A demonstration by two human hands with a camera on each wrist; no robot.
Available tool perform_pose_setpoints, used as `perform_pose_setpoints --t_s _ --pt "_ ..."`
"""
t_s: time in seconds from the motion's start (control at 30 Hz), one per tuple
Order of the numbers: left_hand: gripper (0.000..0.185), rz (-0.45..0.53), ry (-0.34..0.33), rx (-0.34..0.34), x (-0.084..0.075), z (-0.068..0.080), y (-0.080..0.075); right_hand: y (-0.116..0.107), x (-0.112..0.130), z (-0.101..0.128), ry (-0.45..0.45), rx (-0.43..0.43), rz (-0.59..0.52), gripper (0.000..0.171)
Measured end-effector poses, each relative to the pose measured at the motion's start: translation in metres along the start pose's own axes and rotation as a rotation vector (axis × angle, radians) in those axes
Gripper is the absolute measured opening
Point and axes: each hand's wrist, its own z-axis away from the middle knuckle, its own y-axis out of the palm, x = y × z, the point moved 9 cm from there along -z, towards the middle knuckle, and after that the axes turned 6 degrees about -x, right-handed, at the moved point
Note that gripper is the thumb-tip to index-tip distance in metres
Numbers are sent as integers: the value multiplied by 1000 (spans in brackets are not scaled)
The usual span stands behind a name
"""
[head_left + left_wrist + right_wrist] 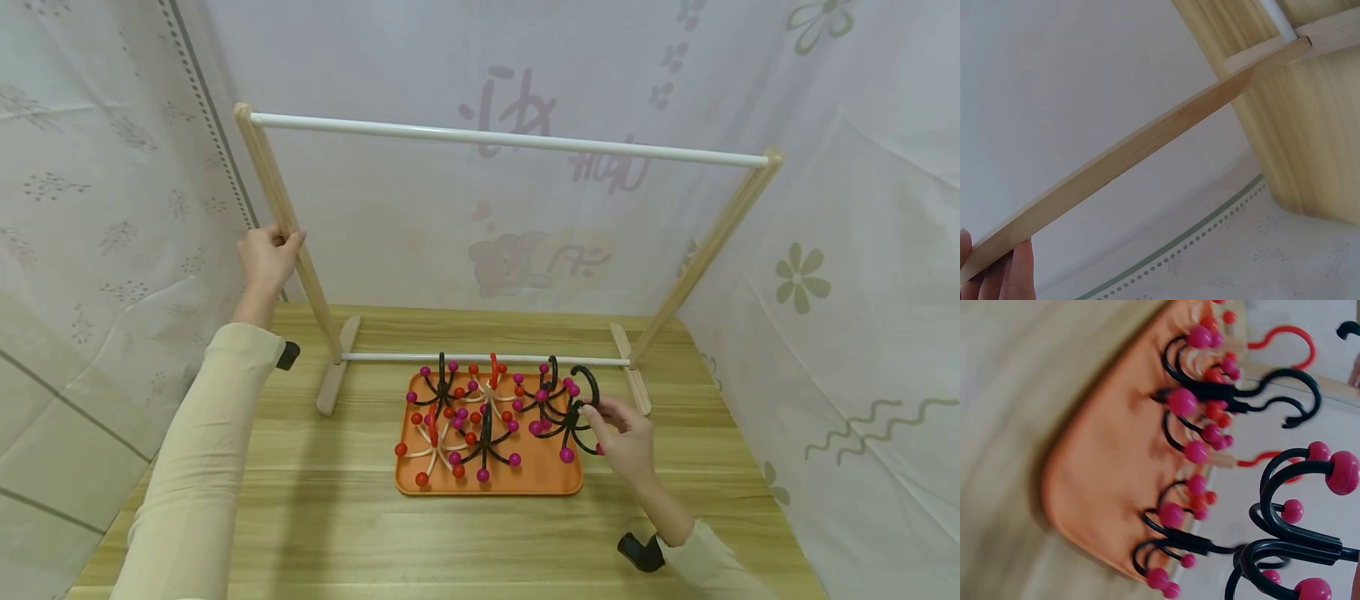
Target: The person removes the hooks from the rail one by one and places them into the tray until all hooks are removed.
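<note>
My left hand (268, 254) grips the left wooden upright (303, 267) of a drying rack, a little below its white top rod (510, 140). In the left wrist view the upright (1147, 147) runs slantwise across the frame, with my fingers (1004, 275) curled round its lower end. My right hand (626, 437) pinches a black multi-armed hook hanger (573, 412) with magenta ball tips at the right edge of the orange tray (487, 487). The right wrist view shows this hanger (1297, 540) close up, above the tray (1104, 475).
Several more hangers, black, white and red-hooked, lie tangled on the tray. The rack's lower white rod (487, 358) runs just behind it. The wooden table (375, 542) is closed in by patterned fabric walls on three sides.
</note>
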Motion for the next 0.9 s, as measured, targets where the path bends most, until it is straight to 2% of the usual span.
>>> perform_pose_setpoints --t_s 0.07,0.17,0.27,0.43,0.53,0.67,0.8,0.9 --pt "37 0 5 -2 -1 0 0 7 5 5 -8 21 30 18" --pt "37 6 1 2 -1 0 0 25 41 -2 38 61 100 15" --pt "37 10 -3 5 0 0 0 36 54 -2 72 85 160 15" --pt "36 11 0 1 -1 0 0 40 36 13 63 75 156 16" --pt "37 9 -1 1 0 0 0 34 0 34 40 54 154 21" --pt "37 9 -8 4 1 0 0 27 -48 62 42 14 215 28" --pt "37 6 -6 3 1 0 0 32 -47 67 9 2 254 24" --pt "36 -5 2 -4 0 0 0 42 -16 56 6 7 231 17"
